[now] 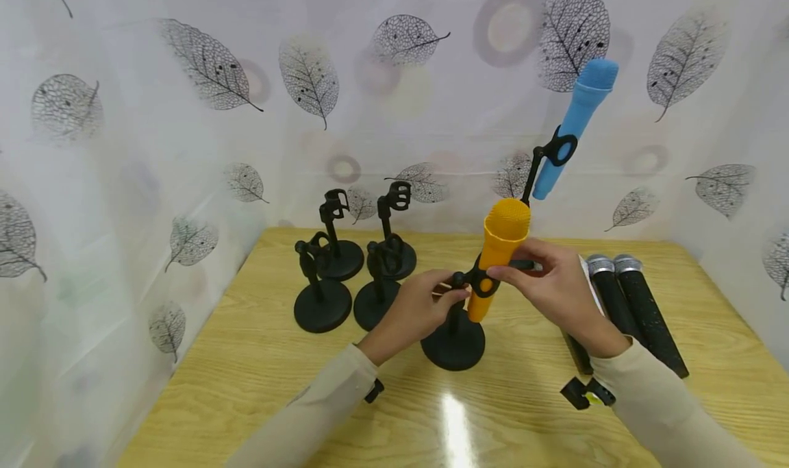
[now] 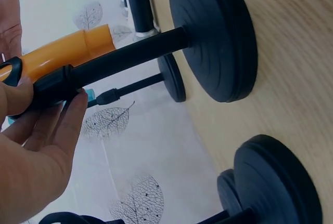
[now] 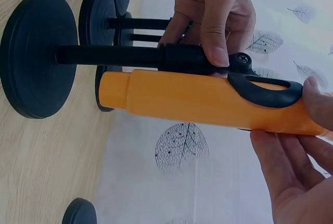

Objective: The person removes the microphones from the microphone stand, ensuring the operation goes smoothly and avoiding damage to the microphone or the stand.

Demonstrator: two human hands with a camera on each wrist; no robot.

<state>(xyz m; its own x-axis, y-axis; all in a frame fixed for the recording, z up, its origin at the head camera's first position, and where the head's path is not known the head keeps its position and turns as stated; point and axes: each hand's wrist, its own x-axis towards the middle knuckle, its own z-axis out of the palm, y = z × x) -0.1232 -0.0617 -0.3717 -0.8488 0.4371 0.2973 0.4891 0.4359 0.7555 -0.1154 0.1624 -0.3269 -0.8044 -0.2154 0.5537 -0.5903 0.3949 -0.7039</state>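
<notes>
An orange microphone (image 1: 496, 250) sits tilted in the clip of a black desk stand (image 1: 453, 348), head end up. My left hand (image 1: 414, 309) grips the top of the stand's pole, just under the clip joint, fingers and thumb around it in the left wrist view. With thumb and fingers, my right hand (image 1: 557, 293) pinches the orange microphone's body near the clip. The right wrist view shows the black clip ring (image 3: 265, 91) around the microphone body. Behind it, a blue microphone (image 1: 576, 115) leans in another stand's clip; that stand's base is hidden in the head view.
Several black stands (image 1: 323, 305) with unfilled clips stand at the back left. At right lie black microphones (image 1: 647, 310) with silver heads, side by side, partly behind my right hand. A leaf-print curtain (image 1: 394, 112) hangs behind the wooden table (image 1: 259, 379).
</notes>
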